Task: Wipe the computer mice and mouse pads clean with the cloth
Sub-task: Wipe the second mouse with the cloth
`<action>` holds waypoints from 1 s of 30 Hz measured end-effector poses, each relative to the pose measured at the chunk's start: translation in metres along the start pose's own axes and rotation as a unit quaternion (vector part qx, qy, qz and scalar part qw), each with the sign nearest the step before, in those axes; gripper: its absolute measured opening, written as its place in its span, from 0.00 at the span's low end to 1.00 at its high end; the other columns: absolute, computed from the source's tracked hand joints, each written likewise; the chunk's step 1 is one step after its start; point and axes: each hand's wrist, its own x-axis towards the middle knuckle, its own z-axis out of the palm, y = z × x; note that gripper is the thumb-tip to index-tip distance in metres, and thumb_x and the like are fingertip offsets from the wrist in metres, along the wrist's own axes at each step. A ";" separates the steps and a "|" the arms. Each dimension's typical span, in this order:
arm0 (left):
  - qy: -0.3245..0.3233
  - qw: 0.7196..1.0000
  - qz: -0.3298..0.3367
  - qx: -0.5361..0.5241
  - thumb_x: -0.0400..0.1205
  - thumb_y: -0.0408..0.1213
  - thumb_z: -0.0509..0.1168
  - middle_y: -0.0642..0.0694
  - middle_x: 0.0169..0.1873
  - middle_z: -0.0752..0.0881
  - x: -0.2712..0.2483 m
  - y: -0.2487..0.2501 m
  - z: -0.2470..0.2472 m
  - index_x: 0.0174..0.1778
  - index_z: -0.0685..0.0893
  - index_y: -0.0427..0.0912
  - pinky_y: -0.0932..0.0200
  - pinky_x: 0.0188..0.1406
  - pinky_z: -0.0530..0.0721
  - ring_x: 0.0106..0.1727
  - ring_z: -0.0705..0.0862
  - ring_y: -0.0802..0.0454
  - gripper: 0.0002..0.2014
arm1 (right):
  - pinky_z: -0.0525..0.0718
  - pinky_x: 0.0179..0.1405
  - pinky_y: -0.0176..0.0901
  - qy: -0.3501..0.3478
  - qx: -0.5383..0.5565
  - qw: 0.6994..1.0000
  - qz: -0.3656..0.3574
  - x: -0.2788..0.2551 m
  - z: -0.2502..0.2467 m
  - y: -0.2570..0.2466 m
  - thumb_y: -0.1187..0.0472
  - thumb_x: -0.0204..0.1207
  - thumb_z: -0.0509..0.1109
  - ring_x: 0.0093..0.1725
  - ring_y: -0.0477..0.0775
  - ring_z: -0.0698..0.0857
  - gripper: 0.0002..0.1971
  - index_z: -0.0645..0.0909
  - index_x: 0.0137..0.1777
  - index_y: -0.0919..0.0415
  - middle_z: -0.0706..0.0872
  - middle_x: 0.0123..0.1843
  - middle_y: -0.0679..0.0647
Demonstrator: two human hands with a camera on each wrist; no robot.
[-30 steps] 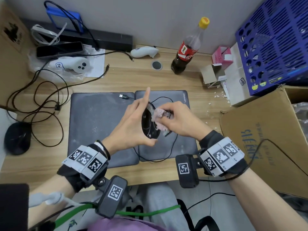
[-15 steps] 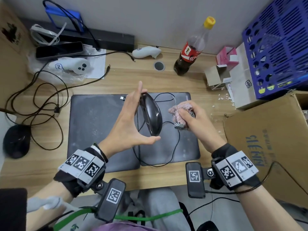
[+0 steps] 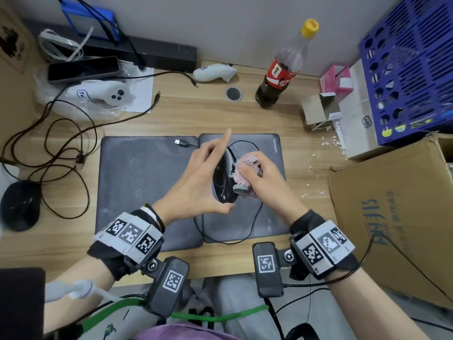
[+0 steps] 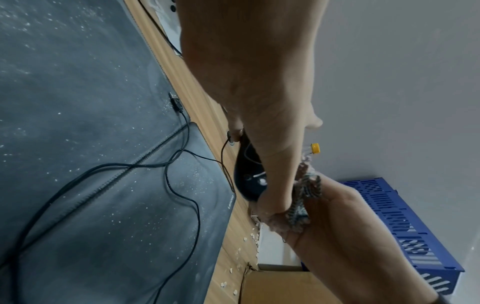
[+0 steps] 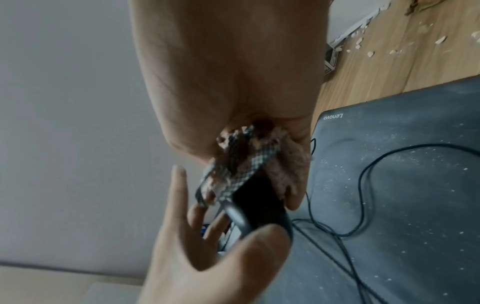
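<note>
A glossy black wired mouse (image 3: 222, 179) is held up on edge above the right-hand grey mouse pad (image 3: 269, 217), its cable looping down across it. A crumpled pink cloth (image 3: 245, 174) with a checked edge presses against its side. The left-hand mouse pad (image 3: 142, 182) lies flat, dusted with white specks. Another black mouse (image 3: 20, 204) sits at the desk's left edge.

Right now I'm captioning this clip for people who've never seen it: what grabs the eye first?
Mid-frame, above the grey mouse pads, the left hand holds a black wired mouse on edge while the right hand presses a bunched pink cloth against it. Next come the cola bottle at the back of the desk and the blue crate at far right.
</note>
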 end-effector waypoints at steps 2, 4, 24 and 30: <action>-0.009 1.000 0.006 -0.009 0.62 0.38 0.81 0.54 0.72 0.63 0.002 0.002 0.004 0.87 0.39 0.59 0.54 0.80 0.67 0.77 0.64 0.53 0.66 | 0.88 0.49 0.61 0.006 0.020 0.999 0.024 0.000 0.003 0.002 0.54 0.83 0.63 0.50 0.57 0.86 0.06 0.77 0.54 0.54 0.84 0.47 0.51; 0.006 0.998 -0.001 -0.057 0.63 0.37 0.82 0.54 0.71 0.61 0.002 0.000 0.006 0.86 0.38 0.60 0.64 0.77 0.68 0.78 0.64 0.59 0.67 | 0.90 0.41 0.54 0.006 0.058 0.997 0.040 -0.002 0.003 0.004 0.55 0.84 0.62 0.47 0.54 0.86 0.08 0.76 0.56 0.57 0.83 0.47 0.53; 0.214 0.714 -0.300 -0.596 0.92 0.38 0.51 0.50 0.51 0.92 0.011 -0.010 0.029 0.67 0.79 0.51 0.48 0.45 0.89 0.51 0.91 0.48 0.14 | 0.74 0.22 0.41 -0.003 0.212 0.970 0.117 -0.007 0.038 0.014 0.64 0.87 0.56 0.32 0.53 0.82 0.07 0.76 0.58 0.58 0.84 0.45 0.59; 0.186 0.662 -0.319 -0.653 0.89 0.45 0.56 0.46 0.34 0.88 0.010 -0.008 0.030 0.53 0.85 0.39 0.65 0.27 0.85 0.29 0.87 0.53 0.16 | 0.77 0.19 0.32 -0.015 0.195 0.976 0.098 -0.011 0.038 0.009 0.63 0.86 0.59 0.38 0.59 0.83 0.05 0.75 0.55 0.54 0.84 0.47 0.62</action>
